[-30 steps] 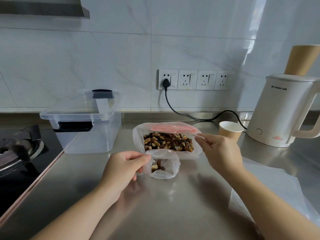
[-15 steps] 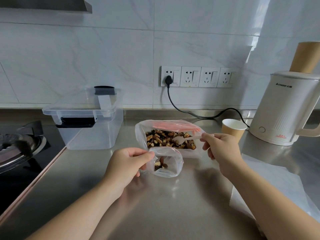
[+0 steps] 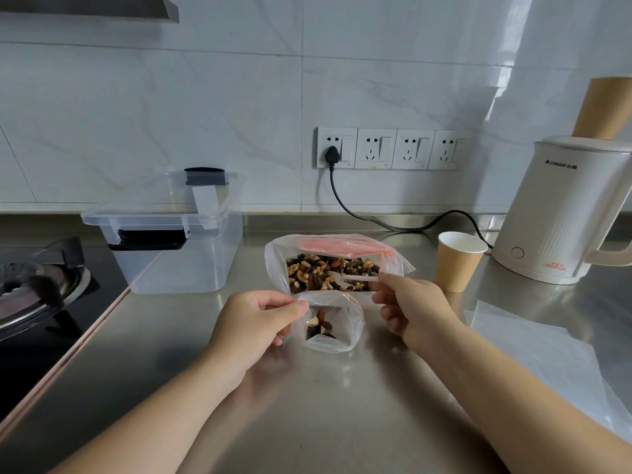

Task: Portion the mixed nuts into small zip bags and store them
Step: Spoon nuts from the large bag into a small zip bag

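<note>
Bench (image 3: 342,405): steel, carries everything below.

Left hand (image 3: 253,323): near centre, thumb and forefinger pinching the left rim of the small bag.

Small bag (image 3: 337,323): clear zip bag held open, mouth up, base on the bench; a few nuts lie at its bottom.

Right hand (image 3: 415,311): just right of the small bag, fingers curled round the handle of a spoon.

Spoon (image 3: 355,278): white plastic, bowl lying among the nuts in the big bag.

Plastic sheet (image 3: 547,357): clear, flat on the bench, near right.

Big bag (image 3: 277,265): clear with a red zip strip, open, directly behind the small bag and touching it.

Mixed nuts (image 3: 314,273): the bulk fills the big bag.

Cup (image 3: 458,260): brown paper, upright, right of the big bag.

Box (image 3: 167,234): clear, lidded, black latches, far left.

Hob (image 3: 30,289): black, at the left edge.

Kettle (image 3: 564,213): cream, far right.

Sockets (image 3: 390,148): four on the tiled wall, leftmost with a black plug.
</note>
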